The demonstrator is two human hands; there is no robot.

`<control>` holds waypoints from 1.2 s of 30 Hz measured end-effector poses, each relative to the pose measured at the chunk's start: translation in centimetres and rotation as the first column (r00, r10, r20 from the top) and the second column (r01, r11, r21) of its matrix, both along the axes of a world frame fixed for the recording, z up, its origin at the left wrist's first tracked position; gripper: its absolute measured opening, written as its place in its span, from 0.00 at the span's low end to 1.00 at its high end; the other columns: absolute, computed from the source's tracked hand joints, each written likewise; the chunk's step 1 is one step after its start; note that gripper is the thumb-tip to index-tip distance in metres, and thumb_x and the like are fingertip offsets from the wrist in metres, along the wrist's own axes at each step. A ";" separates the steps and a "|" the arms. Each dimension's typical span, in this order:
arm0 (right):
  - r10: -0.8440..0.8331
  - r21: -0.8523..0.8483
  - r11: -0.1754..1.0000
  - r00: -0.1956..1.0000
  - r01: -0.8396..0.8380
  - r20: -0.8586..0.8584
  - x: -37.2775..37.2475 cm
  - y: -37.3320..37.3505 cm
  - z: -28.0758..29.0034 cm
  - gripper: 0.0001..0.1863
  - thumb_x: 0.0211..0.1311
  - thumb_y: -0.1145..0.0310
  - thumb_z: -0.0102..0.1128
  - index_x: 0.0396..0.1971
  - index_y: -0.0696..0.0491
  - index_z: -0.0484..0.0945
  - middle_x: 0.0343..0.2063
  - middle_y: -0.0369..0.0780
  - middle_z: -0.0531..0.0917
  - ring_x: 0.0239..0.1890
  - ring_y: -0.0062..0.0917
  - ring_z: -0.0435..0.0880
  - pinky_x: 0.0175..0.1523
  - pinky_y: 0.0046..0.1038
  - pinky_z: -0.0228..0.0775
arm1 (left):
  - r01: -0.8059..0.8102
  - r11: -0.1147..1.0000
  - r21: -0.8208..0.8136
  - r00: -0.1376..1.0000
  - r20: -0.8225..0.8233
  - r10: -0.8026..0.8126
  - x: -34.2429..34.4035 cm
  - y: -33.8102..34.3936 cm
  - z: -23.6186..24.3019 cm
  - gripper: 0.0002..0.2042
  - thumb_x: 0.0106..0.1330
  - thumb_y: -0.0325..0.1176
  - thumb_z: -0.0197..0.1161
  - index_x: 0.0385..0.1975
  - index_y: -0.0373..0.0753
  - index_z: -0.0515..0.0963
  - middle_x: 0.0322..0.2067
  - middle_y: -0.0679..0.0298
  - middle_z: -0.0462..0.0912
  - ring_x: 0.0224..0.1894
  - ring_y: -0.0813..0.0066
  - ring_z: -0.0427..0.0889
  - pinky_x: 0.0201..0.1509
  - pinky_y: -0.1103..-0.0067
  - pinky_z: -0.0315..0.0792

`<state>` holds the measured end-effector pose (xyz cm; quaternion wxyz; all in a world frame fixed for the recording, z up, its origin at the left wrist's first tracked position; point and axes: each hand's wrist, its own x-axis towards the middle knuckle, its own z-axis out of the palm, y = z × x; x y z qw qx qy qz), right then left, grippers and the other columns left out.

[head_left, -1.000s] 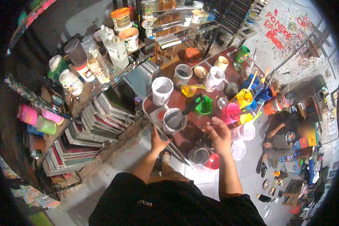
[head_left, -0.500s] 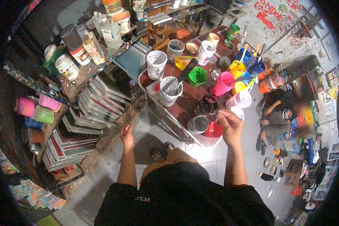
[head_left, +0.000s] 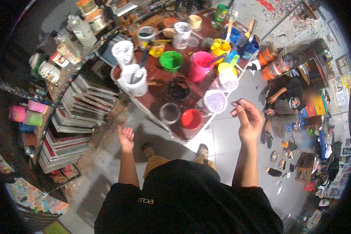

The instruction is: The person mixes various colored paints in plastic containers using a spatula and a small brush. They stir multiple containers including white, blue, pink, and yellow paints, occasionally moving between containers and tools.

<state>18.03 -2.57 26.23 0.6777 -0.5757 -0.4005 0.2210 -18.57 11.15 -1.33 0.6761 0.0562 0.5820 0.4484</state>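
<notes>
My left hand (head_left: 126,139) hangs in the air over the floor beside the stacked frames. Its fingers are spread apart, with nothing in them. To the right of the table corner I hold up my right hand (head_left: 249,120), fingers loosely curled and apart, and I see nothing in it. Nearest to it are a white cup (head_left: 215,102) with pale lilac inside and a red paint cup (head_left: 191,119). A grey-rimmed container (head_left: 170,113) and a dark pot (head_left: 178,89) stand further left. Behind them are a pink bucket (head_left: 202,64) and a green tub (head_left: 171,61).
The brown table (head_left: 154,99) carries many paint containers, including a white bucket (head_left: 134,82) with a dark-handled tool. At left, flat frames (head_left: 82,117) fill a rack below a shelf of bottles and tubs. Another person (head_left: 288,99) sits at right, near a wooden stool (head_left: 305,167).
My view has shifted, so the table sits further up and left. My right hand has moved away from the cups, out past the table's edge, and its fingers have loosened. My left hand has turned palm up.
</notes>
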 end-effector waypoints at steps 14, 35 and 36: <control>-0.019 -0.249 0.968 0.983 -0.027 -0.181 22.2 -11.4 -5.3 0.07 0.57 0.75 0.59 0.35 0.59 0.77 0.30 0.41 0.81 0.27 0.20 0.78 0.32 0.20 0.70 | -0.218 0.976 0.009 0.970 -0.103 0.218 14.2 -15.2 -1.1 0.40 0.61 0.60 0.44 0.63 0.33 0.50 0.61 0.53 0.60 0.61 0.63 0.63 0.65 0.66 0.47; 0.545 -0.607 0.584 -0.294 -0.539 0.785 24.0 24.0 2.4 0.25 0.37 0.72 0.67 0.42 0.49 0.77 0.43 0.42 0.75 0.46 0.38 0.74 0.51 0.36 0.66 | -0.446 0.387 0.807 0.061 -0.405 0.912 20.9 -13.2 14.9 0.12 0.67 0.30 0.52 0.44 0.29 0.72 0.39 0.59 0.78 0.40 0.74 0.76 0.47 0.80 0.69; 0.610 -0.727 0.487 -0.407 -0.484 0.680 23.8 25.0 1.4 0.25 0.37 0.71 0.67 0.43 0.49 0.77 0.43 0.41 0.75 0.47 0.36 0.74 0.51 0.35 0.66 | -0.452 0.371 0.811 0.024 -0.405 0.914 22.9 -13.5 16.4 0.12 0.67 0.29 0.51 0.44 0.29 0.72 0.40 0.58 0.78 0.41 0.74 0.76 0.48 0.79 0.69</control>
